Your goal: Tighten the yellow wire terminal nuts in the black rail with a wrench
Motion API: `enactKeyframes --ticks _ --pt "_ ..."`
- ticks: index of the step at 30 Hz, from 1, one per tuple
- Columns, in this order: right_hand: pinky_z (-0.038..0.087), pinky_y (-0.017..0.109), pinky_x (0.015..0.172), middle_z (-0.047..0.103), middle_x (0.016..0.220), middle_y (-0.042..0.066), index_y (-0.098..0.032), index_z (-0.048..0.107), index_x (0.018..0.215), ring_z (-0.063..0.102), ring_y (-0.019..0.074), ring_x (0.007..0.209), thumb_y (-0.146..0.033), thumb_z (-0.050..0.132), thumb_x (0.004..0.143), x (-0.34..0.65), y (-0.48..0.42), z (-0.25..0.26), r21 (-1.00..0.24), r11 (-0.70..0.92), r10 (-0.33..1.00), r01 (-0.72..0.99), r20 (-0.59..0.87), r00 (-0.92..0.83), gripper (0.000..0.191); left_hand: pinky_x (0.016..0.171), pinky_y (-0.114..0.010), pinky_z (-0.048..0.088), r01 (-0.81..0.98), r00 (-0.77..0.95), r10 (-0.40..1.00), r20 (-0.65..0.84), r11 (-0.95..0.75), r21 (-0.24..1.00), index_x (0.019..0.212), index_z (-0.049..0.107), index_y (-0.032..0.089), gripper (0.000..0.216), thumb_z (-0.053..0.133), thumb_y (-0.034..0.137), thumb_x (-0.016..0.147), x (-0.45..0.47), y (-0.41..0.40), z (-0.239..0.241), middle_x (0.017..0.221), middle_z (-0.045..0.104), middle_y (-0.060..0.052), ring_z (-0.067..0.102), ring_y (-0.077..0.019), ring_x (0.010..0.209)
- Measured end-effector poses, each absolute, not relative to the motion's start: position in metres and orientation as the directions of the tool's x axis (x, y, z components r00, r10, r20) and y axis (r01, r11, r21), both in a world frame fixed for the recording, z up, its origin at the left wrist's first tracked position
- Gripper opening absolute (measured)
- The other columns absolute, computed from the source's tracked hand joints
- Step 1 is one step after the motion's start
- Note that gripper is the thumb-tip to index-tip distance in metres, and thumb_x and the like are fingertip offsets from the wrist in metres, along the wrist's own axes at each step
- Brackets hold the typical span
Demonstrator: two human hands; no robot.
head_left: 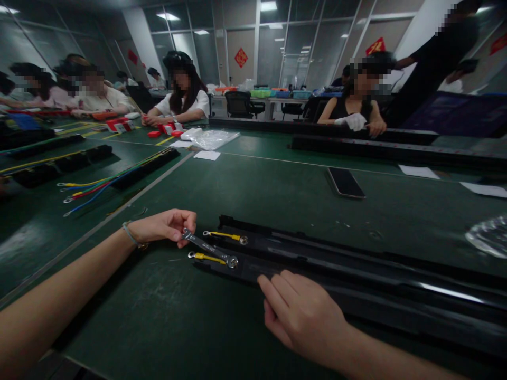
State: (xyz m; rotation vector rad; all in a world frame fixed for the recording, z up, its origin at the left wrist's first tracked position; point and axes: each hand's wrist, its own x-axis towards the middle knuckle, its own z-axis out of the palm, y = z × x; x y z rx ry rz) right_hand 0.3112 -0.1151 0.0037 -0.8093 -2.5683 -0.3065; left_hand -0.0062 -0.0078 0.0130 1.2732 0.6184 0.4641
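Observation:
A long black rail (356,274) lies across the green table (245,200) in front of me. Two yellow-sleeved wire lugs (224,236) stick out of its left end. My left hand (164,226) is closed in a pinch on one end of a small silver wrench (209,248), whose other end sits on the lower lug's terminal. My right hand (303,314) rests on the rail's near edge with its fingers lying flat, holding nothing.
A dark phone (345,182) lies beyond the rail. Coloured wires (89,190) trail from black rails at the left. A plastic bag (212,139) and paper slips lie further back. Several people sit working at the far side and left.

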Motion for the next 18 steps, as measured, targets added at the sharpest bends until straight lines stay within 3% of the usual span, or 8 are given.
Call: enactKeyframes --ticks 18 --pt "0.041 0.028 0.057 0.059 0.074 0.006 -0.009 0.056 0.101 0.051 0.0162 0.067 -0.018 0.044 0.072 0.311 -0.1153 0.0044 0.084 0.805 0.496 0.588 0.448 -0.744 0.032 0.051 -0.016 0.041 0.044 0.754 0.634 -0.172 0.212 0.976 0.08 0.054 0.013 0.029 0.073 0.025 0.062 -0.0068 -0.0078 0.0136 0.071 0.057 0.0 0.054 -0.0094 0.058"
